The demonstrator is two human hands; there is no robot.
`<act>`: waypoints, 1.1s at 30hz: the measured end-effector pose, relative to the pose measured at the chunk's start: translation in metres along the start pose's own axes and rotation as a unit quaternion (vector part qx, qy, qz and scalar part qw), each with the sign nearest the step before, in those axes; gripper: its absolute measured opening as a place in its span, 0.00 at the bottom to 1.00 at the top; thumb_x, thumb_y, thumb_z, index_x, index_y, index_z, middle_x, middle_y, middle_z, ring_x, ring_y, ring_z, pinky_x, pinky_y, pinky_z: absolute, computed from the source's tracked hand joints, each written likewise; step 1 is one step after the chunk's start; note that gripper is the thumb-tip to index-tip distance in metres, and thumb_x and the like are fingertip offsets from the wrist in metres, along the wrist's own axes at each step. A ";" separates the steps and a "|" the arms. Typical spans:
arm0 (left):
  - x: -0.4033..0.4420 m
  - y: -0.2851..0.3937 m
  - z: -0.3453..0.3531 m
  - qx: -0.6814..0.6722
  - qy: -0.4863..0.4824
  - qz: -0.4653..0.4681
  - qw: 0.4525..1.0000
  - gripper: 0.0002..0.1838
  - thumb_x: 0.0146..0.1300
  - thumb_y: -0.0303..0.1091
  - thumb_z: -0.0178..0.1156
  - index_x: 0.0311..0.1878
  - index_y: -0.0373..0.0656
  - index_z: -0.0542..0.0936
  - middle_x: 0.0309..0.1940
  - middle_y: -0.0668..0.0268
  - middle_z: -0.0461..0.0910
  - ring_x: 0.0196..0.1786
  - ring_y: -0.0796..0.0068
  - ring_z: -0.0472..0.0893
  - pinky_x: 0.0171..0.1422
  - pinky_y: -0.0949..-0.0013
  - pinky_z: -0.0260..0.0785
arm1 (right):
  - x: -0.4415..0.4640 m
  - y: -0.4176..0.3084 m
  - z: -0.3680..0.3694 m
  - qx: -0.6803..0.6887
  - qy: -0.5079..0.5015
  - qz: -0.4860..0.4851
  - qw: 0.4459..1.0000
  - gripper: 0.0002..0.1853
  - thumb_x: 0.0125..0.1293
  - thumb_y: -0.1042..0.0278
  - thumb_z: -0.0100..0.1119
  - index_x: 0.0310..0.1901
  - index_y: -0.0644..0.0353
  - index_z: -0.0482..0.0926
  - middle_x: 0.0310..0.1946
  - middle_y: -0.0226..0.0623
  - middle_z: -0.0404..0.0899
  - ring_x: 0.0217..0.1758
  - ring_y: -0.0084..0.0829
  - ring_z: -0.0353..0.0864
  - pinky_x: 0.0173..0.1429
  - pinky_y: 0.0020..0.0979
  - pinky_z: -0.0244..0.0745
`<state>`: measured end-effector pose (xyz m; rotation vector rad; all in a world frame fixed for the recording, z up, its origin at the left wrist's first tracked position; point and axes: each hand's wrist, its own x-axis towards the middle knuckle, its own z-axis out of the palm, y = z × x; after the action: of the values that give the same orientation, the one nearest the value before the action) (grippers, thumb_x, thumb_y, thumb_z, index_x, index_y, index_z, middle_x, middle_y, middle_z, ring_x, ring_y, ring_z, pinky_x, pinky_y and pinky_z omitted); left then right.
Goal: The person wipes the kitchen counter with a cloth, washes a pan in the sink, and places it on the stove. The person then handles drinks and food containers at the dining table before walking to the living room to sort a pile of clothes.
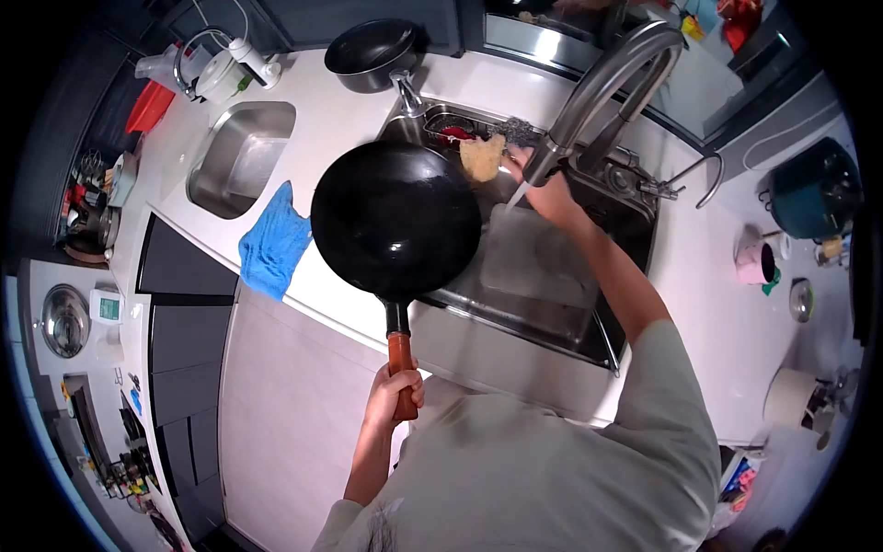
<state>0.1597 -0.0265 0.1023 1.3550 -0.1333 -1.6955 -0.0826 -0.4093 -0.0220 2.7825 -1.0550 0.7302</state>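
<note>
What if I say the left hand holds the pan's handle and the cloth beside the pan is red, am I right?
Not quite: the cloth beside the black pan is blue, not red; the head view shows it. The left hand does hold the handle.

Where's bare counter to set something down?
Widest patch: counter right of the big sink, left of the pink cup. Smaller one: between small sink, pot and pan. Crowded: big sink's back edge, with sponge, scourer, right hand and faucet.
</note>
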 end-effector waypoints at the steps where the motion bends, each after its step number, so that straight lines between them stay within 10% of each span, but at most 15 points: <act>1: 0.000 0.000 -0.001 0.004 -0.002 -0.009 1.000 0.12 0.55 0.27 0.55 0.41 0.37 0.67 0.20 0.66 0.68 0.18 0.76 0.70 0.22 0.70 0.65 | 0.020 -0.012 0.001 -0.038 0.012 -0.059 0.997 0.23 0.59 0.70 0.50 0.59 0.52 0.71 0.58 0.35 0.69 0.51 0.34 0.71 0.56 0.31 0.66; 6: -0.005 -0.003 0.005 -0.006 0.003 -0.032 0.999 0.11 0.55 0.27 0.56 0.40 0.39 0.67 0.19 0.67 0.68 0.17 0.76 0.70 0.23 0.71 0.64 | 0.077 -0.016 0.034 -0.119 -0.018 -0.194 0.974 0.18 0.58 0.66 0.51 0.52 0.48 0.77 0.49 0.24 0.71 0.47 0.26 0.69 0.48 0.26 0.64; 11: -0.009 0.001 0.008 0.026 0.001 -0.035 0.999 0.11 0.55 0.27 0.56 0.39 0.39 0.66 0.20 0.67 0.68 0.19 0.77 0.70 0.23 0.71 0.64 | 0.096 -0.004 0.022 -0.010 -0.076 -0.070 0.995 0.11 0.57 0.67 0.54 0.42 0.54 0.79 0.45 0.31 0.74 0.54 0.33 0.69 0.52 0.33 0.63; 16: -0.009 0.001 0.008 -0.007 -0.025 -0.050 0.998 0.13 0.53 0.28 0.57 0.41 0.39 0.66 0.20 0.67 0.67 0.18 0.77 0.68 0.23 0.71 0.62 | 0.094 -0.002 -0.002 0.244 0.118 0.107 0.957 0.13 0.59 0.63 0.57 0.45 0.57 0.76 0.55 0.37 0.73 0.57 0.39 0.72 0.55 0.39 0.66; 19: -0.012 0.002 0.007 0.014 -0.070 -0.054 0.996 0.11 0.55 0.27 0.56 0.40 0.39 0.66 0.20 0.67 0.67 0.19 0.77 0.70 0.24 0.71 0.64 | 0.057 -0.033 -0.024 0.281 0.152 0.015 0.948 0.14 0.54 0.75 0.61 0.42 0.64 0.72 0.43 0.46 0.73 0.46 0.50 0.72 0.52 0.42 0.68; 26: -0.004 -0.007 0.017 0.044 -0.105 -0.085 0.990 0.10 0.55 0.28 0.57 0.38 0.41 0.67 0.19 0.70 0.67 0.18 0.80 0.69 0.21 0.74 0.62 | 0.002 -0.096 -0.072 0.127 -0.010 -0.050 0.991 0.12 0.54 0.72 0.58 0.42 0.58 0.75 0.49 0.39 0.73 0.54 0.42 0.71 0.55 0.42 0.66; 33: -0.002 -0.007 0.039 0.068 -0.113 -0.085 0.988 0.08 0.52 0.27 0.56 0.35 0.40 0.68 0.16 0.68 0.68 0.16 0.80 0.68 0.20 0.75 0.60 | -0.054 -0.111 -0.070 0.340 -0.285 0.015 0.896 0.11 0.55 0.68 0.59 0.40 0.57 0.74 0.40 0.45 0.78 0.46 0.48 0.78 0.48 0.43 0.73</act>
<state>0.1236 -0.0381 0.1143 1.2987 -0.2751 -2.0142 -0.0750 -0.2758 0.0248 3.7517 -1.0639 0.3043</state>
